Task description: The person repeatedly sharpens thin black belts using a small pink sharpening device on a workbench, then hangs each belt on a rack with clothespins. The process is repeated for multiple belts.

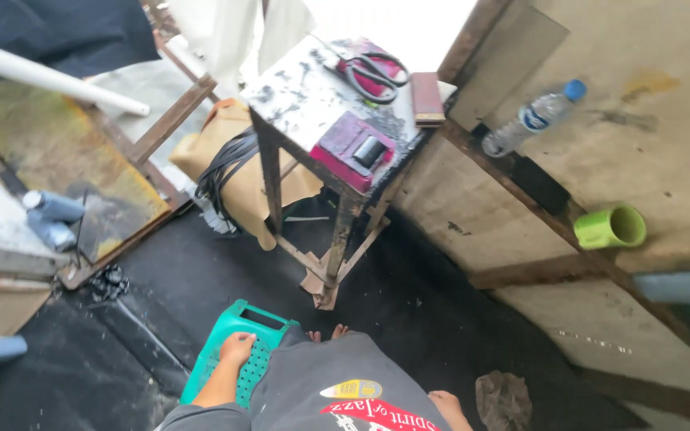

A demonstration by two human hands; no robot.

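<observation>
Left hand (237, 349) flat on near green plastic stool (241, 351), fingers spread loose, gripping nothing. Right hand (446, 405) at near right edge, mostly cut off, finger state not readable. Scissors (373, 73) and maroon box (353, 152) untouched on far metal stand (305, 104). Looks like work not started, only stool in contact

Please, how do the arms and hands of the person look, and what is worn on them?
The left hand is bare, without glove, ring or watch. The forearm is bare too; a grey sleeve begins near the elbow. The right hand is bare and partly hidden behind the grey shirt.
</observation>
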